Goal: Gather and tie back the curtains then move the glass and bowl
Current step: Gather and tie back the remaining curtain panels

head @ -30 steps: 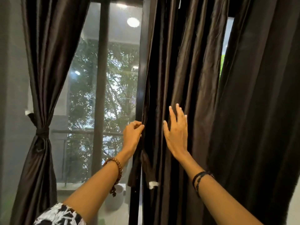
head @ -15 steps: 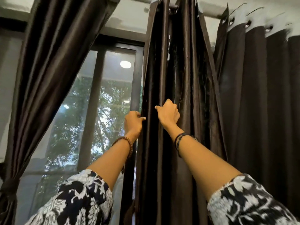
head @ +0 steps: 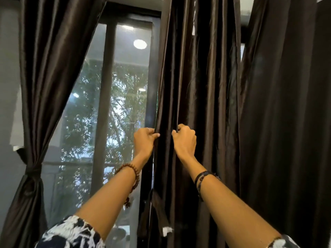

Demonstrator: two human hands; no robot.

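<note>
A dark brown satin curtain (head: 200, 97) hangs loose in front of me, its folds bunched toward the middle. My left hand (head: 144, 141) is closed on the curtain's left edge, next to the window frame. A fold just to the right of that is pinched in my right hand (head: 184, 140). Both arms reach up and forward. At the far left a second dark curtain (head: 48, 68) is drawn aside and cinched by a tie-back (head: 33, 170). No glass or bowl is in view.
A tall window (head: 114, 108) with a dark vertical frame bar shows trees outside and reflected ceiling lights. Another dark curtain panel (head: 286, 113) fills the right side. A small white tag (head: 167, 230) hangs low on the middle curtain.
My right hand went from flat and open on the fabric to closed on a fold. Both hands rose up the curtain, then the view dropped back down.
</note>
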